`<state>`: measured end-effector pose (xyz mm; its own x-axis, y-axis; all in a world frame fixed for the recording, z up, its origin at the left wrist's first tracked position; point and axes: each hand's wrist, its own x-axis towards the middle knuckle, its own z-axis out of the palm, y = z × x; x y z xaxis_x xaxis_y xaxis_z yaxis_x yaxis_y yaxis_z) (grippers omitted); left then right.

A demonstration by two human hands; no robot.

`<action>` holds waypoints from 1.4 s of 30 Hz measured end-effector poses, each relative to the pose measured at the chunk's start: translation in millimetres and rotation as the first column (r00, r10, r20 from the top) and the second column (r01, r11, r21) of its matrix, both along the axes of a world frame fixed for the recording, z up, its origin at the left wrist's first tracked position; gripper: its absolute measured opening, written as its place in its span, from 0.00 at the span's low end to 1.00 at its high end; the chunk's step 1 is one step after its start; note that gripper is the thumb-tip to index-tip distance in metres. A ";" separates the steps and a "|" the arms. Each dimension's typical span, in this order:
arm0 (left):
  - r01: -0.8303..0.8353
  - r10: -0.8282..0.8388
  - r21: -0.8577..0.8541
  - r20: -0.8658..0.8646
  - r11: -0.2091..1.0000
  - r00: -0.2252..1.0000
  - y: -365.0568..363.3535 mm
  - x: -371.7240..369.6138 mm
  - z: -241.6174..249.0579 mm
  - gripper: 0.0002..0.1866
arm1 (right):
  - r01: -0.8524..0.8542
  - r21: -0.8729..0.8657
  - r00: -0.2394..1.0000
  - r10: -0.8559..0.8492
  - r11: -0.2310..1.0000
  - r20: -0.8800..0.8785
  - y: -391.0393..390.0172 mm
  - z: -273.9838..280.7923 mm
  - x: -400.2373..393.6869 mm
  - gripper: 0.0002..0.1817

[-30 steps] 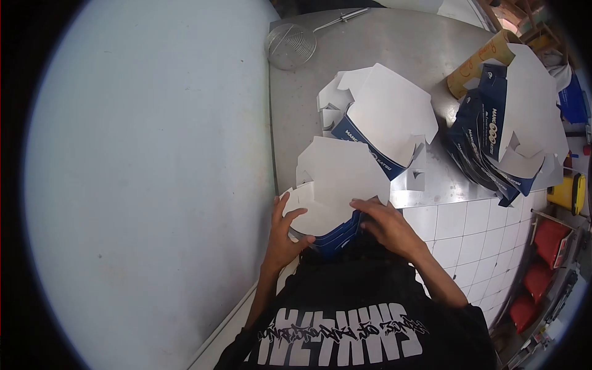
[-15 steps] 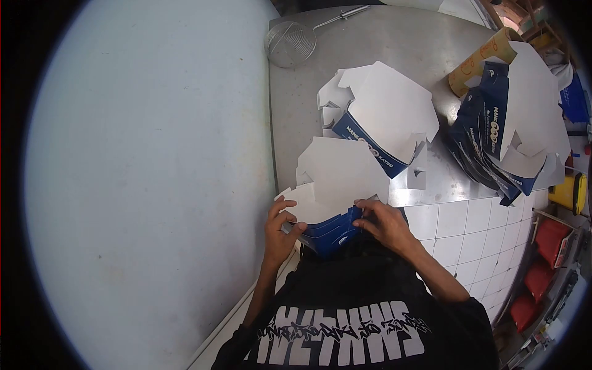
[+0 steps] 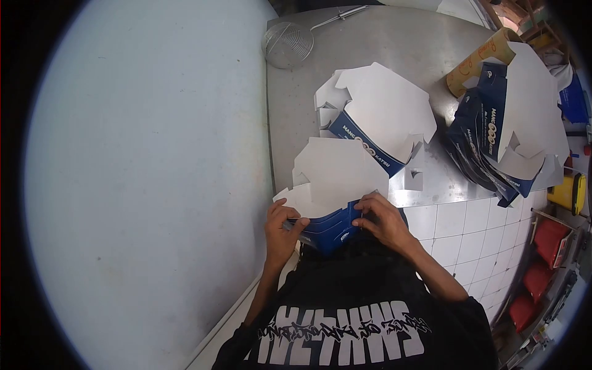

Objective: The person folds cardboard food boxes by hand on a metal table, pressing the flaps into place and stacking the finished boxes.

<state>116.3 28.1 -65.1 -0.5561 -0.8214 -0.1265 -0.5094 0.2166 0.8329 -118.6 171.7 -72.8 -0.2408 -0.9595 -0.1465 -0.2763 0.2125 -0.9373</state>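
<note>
Close to my body, a blue paper food box [image 3: 336, 228] with a white inside is tilted at the table edge, its large white lid flap standing up at the back. My left hand [image 3: 282, 231] grips its left front corner, fingers over the rim and thumb on the blue front. On the right corner, my right hand [image 3: 382, 219] pinches the blue side flap between thumb and fingers. Just behind lies a stack of similar blue and white boxes [image 3: 385, 102], their lids spread. The box's underside is hidden.
A wire strainer [image 3: 288, 45] lies at the back left of the metal table [image 3: 394, 31]. More nested boxes [image 3: 493, 123] lean at the right beside a brown cardboard roll [image 3: 475, 65]. A pale wall [image 3: 154, 154] borders my left. Red chairs [image 3: 539, 277] stand beyond the tiled floor [image 3: 468, 237].
My left fingers have closed in slightly at the rim, and the box's front edge has shifted a little. My right hand keeps its pinch, its fingers slightly higher.
</note>
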 end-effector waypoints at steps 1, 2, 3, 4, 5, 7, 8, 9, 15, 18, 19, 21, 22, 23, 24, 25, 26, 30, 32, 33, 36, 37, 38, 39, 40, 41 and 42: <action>0.003 -0.003 -0.004 0.010 1.000 1.000 -0.1 -0.7 -0.8 0.16 | 0.000 0.018 1.000 -0.001 1.000 0.012 0.0 1.2 -1.1 0.17; 0.001 -0.001 -0.008 0.014 1.000 1.000 -0.2 -2.2 -0.7 0.16 | 0.000 0.036 1.000 0.000 0.999 0.023 -0.5 2.6 -2.3 0.17; -0.002 0.002 -0.013 0.019 1.000 1.000 -0.2 -3.8 -0.5 0.16 | -0.024 0.051 0.999 0.022 0.998 0.037 -1.5 4.3 -4.8 0.17; -0.005 0.006 -0.018 0.025 1.000 1.000 0.3 -4.8 0.0 0.16 | -0.048 0.066 0.998 0.045 0.997 0.051 -2.7 6.1 -8.1 0.17; -0.011 0.011 -0.010 0.021 1.000 1.000 0.4 -6.0 1.2 0.16 | -0.071 0.081 0.996 0.066 0.994 0.065 -4.2 7.0 -10.9 0.17; -0.019 0.019 0.005 0.012 1.000 1.000 0.6 -8.7 3.9 0.16 | -0.088 0.068 0.994 0.083 0.994 0.064 -5.9 5.5 -13.6 0.18; -0.019 0.019 0.008 0.015 1.000 1.000 0.5 -9.0 3.8 0.16 | -0.096 0.061 0.994 0.092 0.993 0.065 -6.7 4.9 -14.7 0.18; -0.020 0.019 0.011 0.018 1.000 1.000 0.3 -8.9 3.1 0.17 | -0.092 0.075 0.994 0.088 0.993 0.063 -8.5 6.6 -15.8 0.18; 0.132 -0.143 0.063 0.229 0.989 0.963 -2.6 -21.0 25.6 0.19 | -0.123 0.103 0.992 0.118 0.987 0.049 -15.4 5.3 -17.6 0.17; 0.332 -0.335 0.079 0.399 0.940 0.853 -6.5 -32.4 56.9 0.20 | -0.111 0.060 0.992 0.106 0.992 0.073 -15.4 1.5 -17.9 0.15; 0.387 -0.398 0.111 0.397 0.915 0.827 -8.7 -35.4 59.7 0.20 | -0.104 0.030 0.991 0.101 0.994 0.090 -16.1 1.2 -18.9 0.13; 0.477 -0.514 0.190 0.332 0.858 0.791 -12.2 -42.5 62.0 0.20 | -0.104 0.015 0.990 0.102 0.994 0.099 -16.2 1.3 -20.3 0.11; 0.516 -0.565 0.233 0.269 0.824 0.780 -12.7 -45.8 60.9 0.20 | -0.111 0.027 0.990 0.109 0.993 0.089 -16.6 0.4 -20.4 0.11; 0.486 -0.537 0.235 0.275 0.842 0.798 -12.9 -48.4 59.4 0.19 | -0.117 0.038 0.990 0.114 0.992 0.078 -17.9 -1.0 -21.1 0.10; 0.457 -0.511 0.236 0.280 0.857 0.813 -13.8 -51.1 57.2 0.18 | -0.115 0.026 0.991 0.113 0.993 0.065 -19.6 -2.4 -21.7 0.10; 0.429 -0.485 0.240 0.284 0.871 0.827 -14.0 -53.4 54.7 0.18 | -0.112 0.017 0.992 0.111 0.994 0.052 -20.3 -3.6 -21.6 0.10; 0.408 -0.457 0.223 0.261 0.885 0.850 -13.8 -55.1 51.6 0.17 | -0.110 0.010 0.993 0.109 0.994 0.042 -20.1 -4.6 -21.3 0.10; 0.367 -0.393 0.147 0.227 0.918 0.891 -12.5 -65.2 50.1 0.17 | -0.154 -0.005 0.988 0.154 0.988 0.029 -26.1 -8.0 -26.3 0.11; 0.363 -0.382 0.123 0.218 0.924 0.898 -15.2 -71.5 53.7 0.17 | -0.167 0.003 0.986 0.167 0.986 0.020 -29.0 -4.4 -30.7 0.11; 0.356 -0.377 0.129 0.209 0.925 0.902 -16.3 -73.4 54.9 0.17 | -0.176 -0.013 0.984 0.176 0.984 0.022 -29.0 -4.5 -31.9 0.11; 0.332 -0.366 0.183 0.200 0.925 0.909 -17.7 -75.3 57.4 0.17 | -0.191 -0.018 0.980 0.191 0.981 0.049 -26.6 -4.3 -33.7 0.11; 0.323 -0.362 0.205 0.200 0.924 0.910 -18.4 -75.2 58.0 0.17 | -0.185 0.006 0.980 0.185 0.983 0.068 -26.1 -3.3 -33.8 0.11; 0.336 -0.380 0.220 0.206 0.916 0.902 -19.5 -75.0 58.7 0.17 | -0.181 0.030 0.980 0.178 0.983 0.086 -25.8 -2.4 -33.8 0.11; 0.348 -0.397 0.235 0.211 0.908 0.893 -21.0 -74.8 59.5 0.17 | -0.168 0.045 0.983 0.164 0.985 0.084 -25.6 -1.9 -33.8 0.11; 0.360 -0.414 0.250 0.216 0.899 0.884 -21.6 -74.9 60.3 0.16 | -0.154 0.061 0.985 0.149 0.986 0.081 -25.2 -1.5 -33.6 0.11; 0.357 -0.410 0.236 0.234 0.904 0.882 -21.1 -76.6 63.0 0.16 | -0.140 0.075 0.988 0.134 0.987 0.078 -24.8 -1.3 -33.6 0.12; 0.355 -0.405 0.221 0.250 0.908 0.879 -20.1 -79.2 66.7 0.15 | -0.139 0.061 0.989 0.136 0.988 0.050 -24.1 -1.7 -33.9 0.12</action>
<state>37.1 8.0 1.6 -0.7409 -0.5072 -0.4402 -0.6348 0.3149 0.7056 -152.4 147.6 -74.5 -0.0989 -0.9712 -0.2169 -0.2649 0.2358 -0.9350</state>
